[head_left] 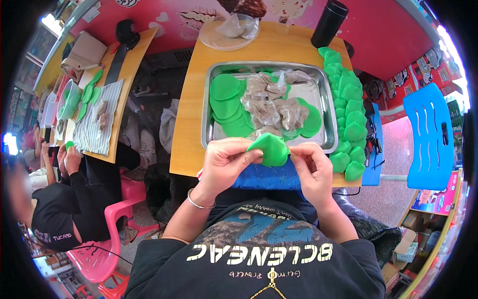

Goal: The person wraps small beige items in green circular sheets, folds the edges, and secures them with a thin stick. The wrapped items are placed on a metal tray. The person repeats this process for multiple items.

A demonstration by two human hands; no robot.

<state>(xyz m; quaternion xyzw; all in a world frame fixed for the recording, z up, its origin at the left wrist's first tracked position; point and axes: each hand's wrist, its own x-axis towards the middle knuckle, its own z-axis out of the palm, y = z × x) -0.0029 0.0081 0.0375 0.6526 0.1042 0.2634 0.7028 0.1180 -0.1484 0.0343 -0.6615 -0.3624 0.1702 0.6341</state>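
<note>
A folded green dumpling-shaped piece (pixel 270 150) sits between both hands, just above a blue cloth (pixel 271 177) at the near table edge. My left hand (pixel 226 160) pinches its left side with thumb and fingers. My right hand (pixel 311 167) pinches its right edge. Behind them stands a metal tray (pixel 326 107) with flat green round wrappers (pixel 225 88) and clumps of grey-brown filling in clear plastic (pixel 271 102). A long row of finished green dumplings (pixel 348 112) runs down the table's right side.
A black cylinder bottle (pixel 328 22) and a plate with a clear bag (pixel 231 32) stand at the far edge of the wooden table (pixel 186 134). A blue plastic chair (pixel 430 137) is at right. At left, another person (pixel 59 199) works at a second table with green wrappers.
</note>
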